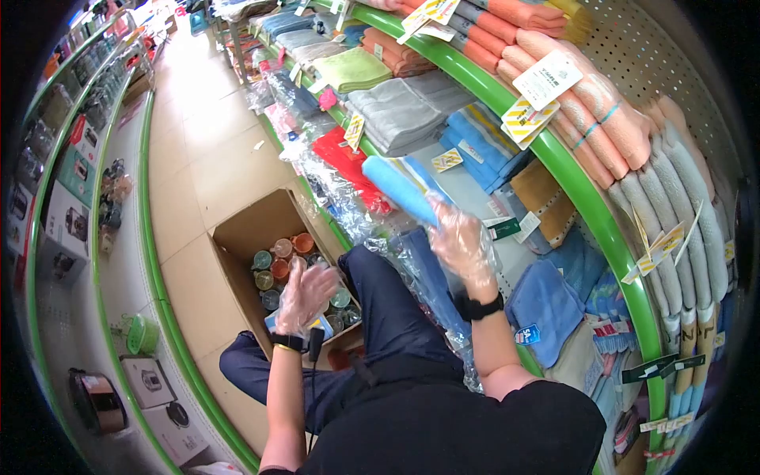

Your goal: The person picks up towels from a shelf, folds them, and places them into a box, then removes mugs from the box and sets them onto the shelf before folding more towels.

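My right hand (463,241), in a clear plastic glove, grips one end of a folded light blue towel (400,188) and holds it up over the edge of the towel shelf. Gloved in the same clear plastic, my left hand (307,297) has its fingers apart and holds nothing. It is over the near side of an open cardboard box (229,236) with several cups (280,269) inside. A blue and white item lies just below my left hand, partly hidden. Folded blue towels (475,146) with a striped tag lie on the shelf beyond my right hand.
Stacks of grey towels (408,107), a green towel (352,69) and red packages (348,170) line the shelf. Its upper green edge (582,178) curves along the right, below orange towels (566,95). A lower shelf (162,332) with boxed goods runs along the left, beyond the tiled floor.
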`<state>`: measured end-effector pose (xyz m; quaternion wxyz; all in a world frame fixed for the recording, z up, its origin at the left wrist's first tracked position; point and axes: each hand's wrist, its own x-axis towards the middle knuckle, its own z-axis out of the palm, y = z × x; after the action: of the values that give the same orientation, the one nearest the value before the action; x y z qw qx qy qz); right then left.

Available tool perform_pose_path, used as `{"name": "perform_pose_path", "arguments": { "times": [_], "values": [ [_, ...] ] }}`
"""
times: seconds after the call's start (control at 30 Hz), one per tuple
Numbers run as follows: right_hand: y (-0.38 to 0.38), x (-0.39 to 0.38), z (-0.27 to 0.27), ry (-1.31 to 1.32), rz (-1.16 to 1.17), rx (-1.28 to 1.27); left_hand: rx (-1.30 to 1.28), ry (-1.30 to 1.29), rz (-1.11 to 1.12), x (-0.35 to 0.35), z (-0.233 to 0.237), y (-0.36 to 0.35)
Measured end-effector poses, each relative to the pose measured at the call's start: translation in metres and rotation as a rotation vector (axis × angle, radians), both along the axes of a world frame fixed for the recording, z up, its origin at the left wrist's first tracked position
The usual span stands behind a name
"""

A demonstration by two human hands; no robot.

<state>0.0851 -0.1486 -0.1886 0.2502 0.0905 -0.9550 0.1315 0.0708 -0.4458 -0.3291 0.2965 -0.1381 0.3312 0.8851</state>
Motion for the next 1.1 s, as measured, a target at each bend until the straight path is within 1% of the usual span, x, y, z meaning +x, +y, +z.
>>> {"name": "perform_pose_path", "arguments": {
  "times": [0.03,0.07,0.1,0.13,0.17,0.2,0.23,0.27,0.3,0.33,0.37,0.43,0.47,0.5,0.53,0.57,0.63,0.67,0.7,0.73,0.8,0.83,0.9,0.93,0.97,1.0,1.03,1.07,1.1],
  "values": [
    [-0.007,0.007,0.001,0.101,0.132,0.009,0.310,0.017,-0.115,-0.006,0.010,0.009],
    [-0.021,0.018,0.010,0.044,0.164,0.017,0.512,0.015,-0.214,-0.008,0.018,0.017],
    [-0.036,0.029,0.015,-0.013,0.192,0.025,0.511,0.013,-0.212,-0.008,0.016,0.022],
    [-0.043,0.034,0.005,0.013,0.264,0.035,0.618,0.075,-0.269,-0.009,0.011,0.028],
    [-0.054,0.044,0.003,-0.096,0.269,0.060,0.726,0.139,-0.327,-0.008,0.009,0.035],
    [-0.063,0.050,0.001,-0.125,0.352,0.063,0.510,0.117,-0.043,0.009,0.024,0.041],
    [-0.070,0.056,-0.002,-0.156,0.435,0.063,0.637,0.017,-0.007,0.011,0.006,0.039],
    [-0.073,0.059,-0.016,-0.137,0.523,0.040,0.620,0.000,0.043,0.016,-0.006,0.034],
    [-0.076,0.061,-0.028,-0.112,0.615,0.018,0.571,0.008,0.095,0.023,-0.018,0.025],
    [-0.079,0.066,-0.036,-0.194,0.600,-0.001,0.503,0.028,0.137,0.030,-0.031,0.015],
    [-0.080,0.068,-0.044,-0.196,0.608,-0.005,0.435,0.040,0.175,0.040,-0.043,0.004],
    [-0.082,0.072,-0.059,-0.259,0.722,-0.073,0.298,0.067,0.249,0.060,-0.068,-0.018],
    [-0.084,0.075,-0.055,-0.355,0.738,-0.103,0.272,0.059,0.275,0.068,-0.072,-0.027],
    [-0.085,0.074,-0.045,-0.359,0.743,-0.112,0.266,0.047,0.283,0.074,-0.058,-0.031],
    [-0.084,0.070,-0.032,-0.403,0.822,-0.213,0.359,-0.036,0.278,0.080,-0.043,-0.039],
    [-0.083,0.064,-0.022,-0.445,0.900,-0.313,0.352,-0.039,0.282,0.082,-0.037,-0.044],
    [-0.080,0.055,-0.025,-0.408,0.671,-0.498,0.457,0.086,0.196,0.084,-0.030,-0.052],
    [-0.086,0.051,-0.041,-0.390,0.452,-0.695,0.498,0.072,0.164,0.082,-0.019,-0.053],
    [-0.091,0.047,-0.061,-0.365,0.224,-0.883,0.496,0.070,0.164,0.084,-0.021,-0.053],
    [-0.089,0.046,-0.080,-0.366,0.222,-0.886,0.484,0.090,0.162,0.084,-0.026,-0.054],
    [-0.089,0.044,-0.092,-1.008,0.274,-1.461,0.463,0.138,0.159,0.082,-0.040,-0.055],
    [-0.087,0.050,-0.096,-1.140,0.413,-1.644,0.452,0.163,0.160,0.080,-0.046,-0.056],
    [-0.084,0.054,-0.089,-1.465,0.384,-1.832,0.429,0.199,0.165,0.083,-0.047,-0.056],
    [-0.083,0.055,-0.090,-1.471,0.379,-1.831,0.409,0.167,0.163,0.085,-0.047,-0.057],
    [-0.082,0.055,-0.093,-1.409,0.373,-1.862,0.413,0.162,0.166,0.086,-0.072,-0.066],
    [-0.080,0.057,-0.097,-1.347,0.364,-1.893,0.243,0.162,0.157,0.089,-0.116,-0.083],
    [-0.078,0.059,-0.100,-1.356,0.353,-1.897,0.071,0.157,0.146,0.095,-0.141,-0.093],
    [-0.075,0.059,-0.102,-1.280,0.312,-1.891,-0.062,0.123,0.141,0.094,-0.045,-0.060],
    [-0.074,0.057,-0.106,-1.204,0.275,-1.879,-0.057,0.119,0.085,0.090,-0.002,-0.045]
  ]
}}
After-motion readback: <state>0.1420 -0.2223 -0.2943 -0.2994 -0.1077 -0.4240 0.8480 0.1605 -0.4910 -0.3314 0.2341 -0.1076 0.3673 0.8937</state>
